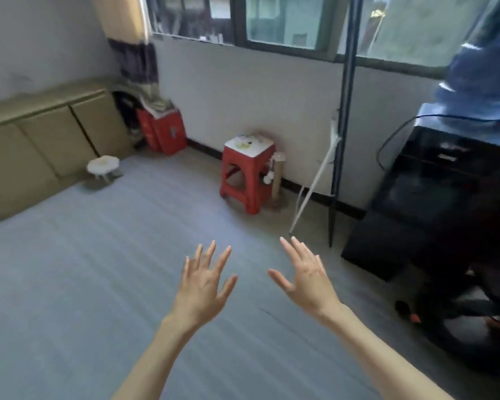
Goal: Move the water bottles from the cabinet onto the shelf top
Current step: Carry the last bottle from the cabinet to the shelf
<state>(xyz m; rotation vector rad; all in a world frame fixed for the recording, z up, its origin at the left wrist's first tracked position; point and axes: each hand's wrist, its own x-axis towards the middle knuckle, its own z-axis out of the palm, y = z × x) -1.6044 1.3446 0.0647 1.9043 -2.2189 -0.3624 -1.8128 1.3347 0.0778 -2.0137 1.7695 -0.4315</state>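
— While both your hands hang over the grey floor (70, 284), what do they hold?

— Nothing. Your left hand (204, 284) is spread wide, fingers straight and pointing away from you; your right hand (308, 281) is just as wide, thumb out toward the left one. They sit near each other, apart, palms down.

— Where are the water bottles?

— You have none in sight, so I cannot tell which way they point or how their long axis lies. A low beige cabinet (41, 145) runs along the left wall, doors closed.

— What else is around you?

— A red stool (247, 174) with a white top stands by the wall under the window (286, 18), a red box (163, 132) sits in the corner beside the curtain (136, 53), and a small white stand (103, 166) is near the cabinet. A dark cabinet (433, 180) stands on your right, blue cloth (482, 73) on top.
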